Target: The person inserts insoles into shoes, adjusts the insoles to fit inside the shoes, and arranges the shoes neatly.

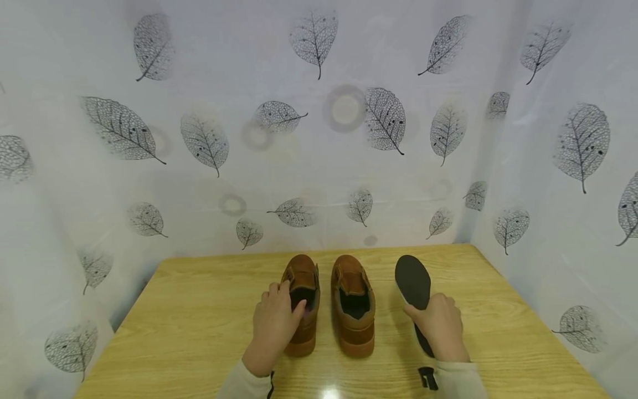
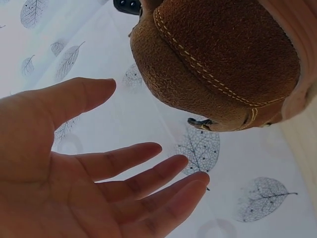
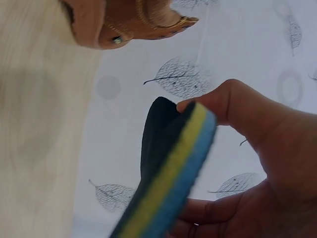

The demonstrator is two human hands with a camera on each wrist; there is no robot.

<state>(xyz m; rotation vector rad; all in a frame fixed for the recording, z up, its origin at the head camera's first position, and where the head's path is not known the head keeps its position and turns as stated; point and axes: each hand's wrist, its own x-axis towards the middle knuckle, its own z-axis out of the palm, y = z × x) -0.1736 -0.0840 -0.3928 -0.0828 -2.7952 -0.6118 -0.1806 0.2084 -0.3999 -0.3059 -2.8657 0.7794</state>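
Two brown suede shoes stand side by side on the table, toes pointing away: the left shoe (image 1: 301,348) and the right shoe (image 1: 356,335). My left hand (image 1: 273,318) hovers at the left side of the left shoe's opening. In the left wrist view its fingers (image 2: 143,181) are spread and relaxed, apart from the suede heel (image 2: 218,54). To the right of the pair, my right hand (image 1: 441,324) grips a dark insole (image 1: 412,277) by its middle. The right wrist view shows that insole's yellow and blue layered edge (image 3: 171,181), with the thumb on one side and fingers on the other.
Under the shoes is a light wood-grain table (image 1: 199,310). White cloth with a leaf print (image 1: 319,155) hangs behind it and along both sides. A black strap piece (image 1: 427,378) shows by the right sleeve (image 1: 461,379).
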